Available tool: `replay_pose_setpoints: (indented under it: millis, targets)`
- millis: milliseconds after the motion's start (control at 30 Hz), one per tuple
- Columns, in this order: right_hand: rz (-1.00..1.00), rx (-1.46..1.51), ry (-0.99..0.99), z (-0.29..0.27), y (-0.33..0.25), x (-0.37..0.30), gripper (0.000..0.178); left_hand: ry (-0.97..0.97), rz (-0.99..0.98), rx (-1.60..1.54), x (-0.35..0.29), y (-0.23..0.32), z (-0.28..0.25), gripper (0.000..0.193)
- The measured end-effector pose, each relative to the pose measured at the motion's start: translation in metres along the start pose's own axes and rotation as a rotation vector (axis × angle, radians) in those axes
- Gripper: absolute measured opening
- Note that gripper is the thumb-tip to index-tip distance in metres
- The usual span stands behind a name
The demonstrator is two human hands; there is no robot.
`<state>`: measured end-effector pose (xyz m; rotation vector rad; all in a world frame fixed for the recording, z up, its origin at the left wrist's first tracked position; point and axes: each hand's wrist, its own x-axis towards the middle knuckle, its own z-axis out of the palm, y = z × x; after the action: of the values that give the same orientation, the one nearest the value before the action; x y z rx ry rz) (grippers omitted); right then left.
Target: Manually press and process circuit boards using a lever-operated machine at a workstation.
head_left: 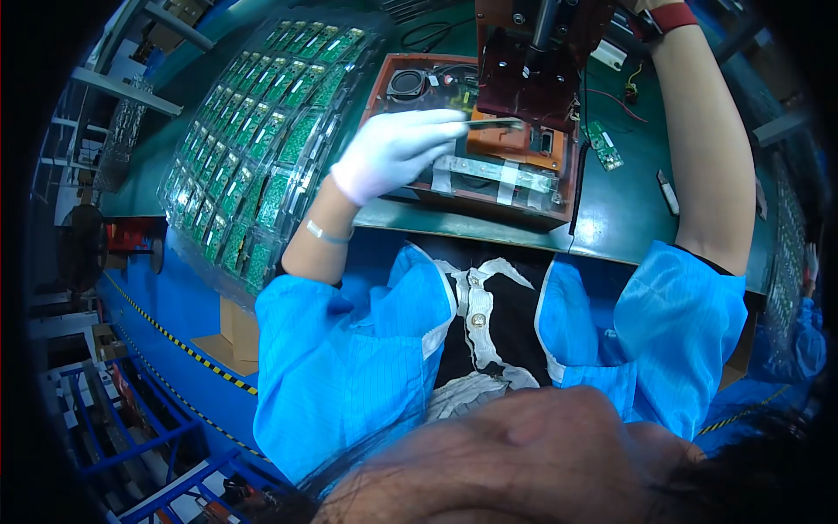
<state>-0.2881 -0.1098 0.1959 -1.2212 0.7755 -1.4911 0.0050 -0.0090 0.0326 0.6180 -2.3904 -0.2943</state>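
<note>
My left hand (400, 150), in a white glove, reaches in from the left with its fingers closed on a thin circuit board (499, 124). The board shows nearly edge-on, just over an orange fixture (497, 142) in an open-topped box (497, 210). Above the fixture stands a dark press head (541, 87) with a metal rod. My right hand (644, 5) is up at the top edge beside the press; its fingers are hidden, so what it grips cannot be made out. A dark red band circles that wrist.
Clear trays (292, 131) full of green circuit boards cover the left of the green table (602, 210). A loose green board (605, 147), a pen-like tool (668, 192) and thin wires (632, 87) lie at the right. A round speaker (407, 84) sits in the box.
</note>
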Motion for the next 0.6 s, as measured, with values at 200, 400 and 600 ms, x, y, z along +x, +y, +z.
replay_pose_setpoints:
  millis: [200,400,600]
  targets:
    - [-0.105,0.020,0.050,-0.017,0.034,0.044,0.018,0.751,-0.719,-0.221,-0.108,0.002,-0.050,0.026]
    - [0.259,0.413,-0.332,-0.106,0.030,0.054,0.034,0.976,-0.920,-0.172,-0.172,-0.008,-0.073,0.025]
    - [-0.003,-0.374,0.104,-0.034,0.010,0.018,0.057,1.061,-1.048,0.020,-0.207,0.006,-0.096,0.026]
